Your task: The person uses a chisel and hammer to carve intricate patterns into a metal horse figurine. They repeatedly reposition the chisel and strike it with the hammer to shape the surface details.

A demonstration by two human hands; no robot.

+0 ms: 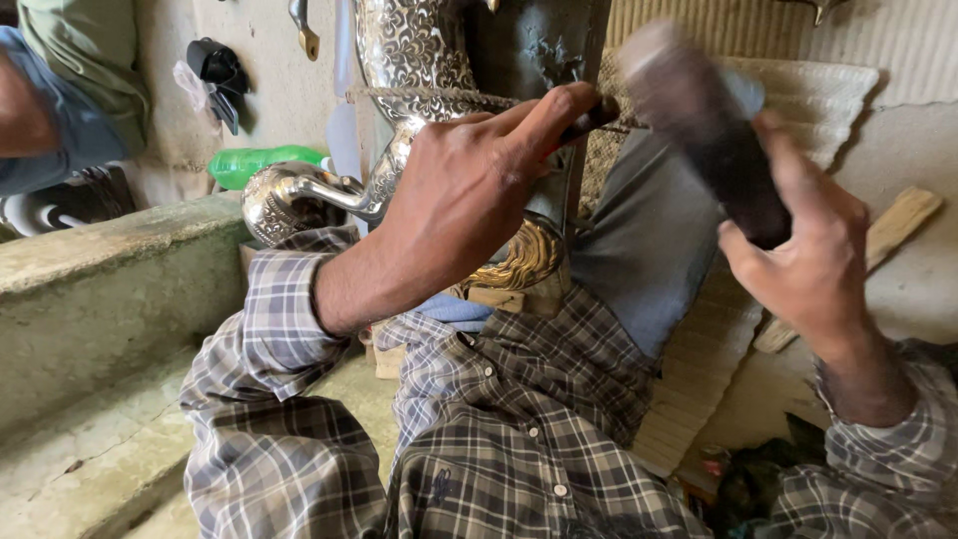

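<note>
Teapot (419, 60), engraved silver, is propped upright beyond the knees. A thin punch (589, 118) is pinched closed by the left hand (459, 200) against it; a blurred mallet (699, 120) is gripped shut in the right hand (808, 250), just beside.

Dark blurred mallet (714, 130) raised, slim punch (589, 120) (mostly hidden), engraved silver teapot (409, 60)

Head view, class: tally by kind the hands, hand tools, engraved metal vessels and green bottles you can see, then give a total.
Hands: 2 (left hand, right hand)
Hand tools: 2 (chisel, mallet)
Engraved metal vessels: 1 (teapot)
Green bottles: 1 (green bottle)
Total: 6
</note>
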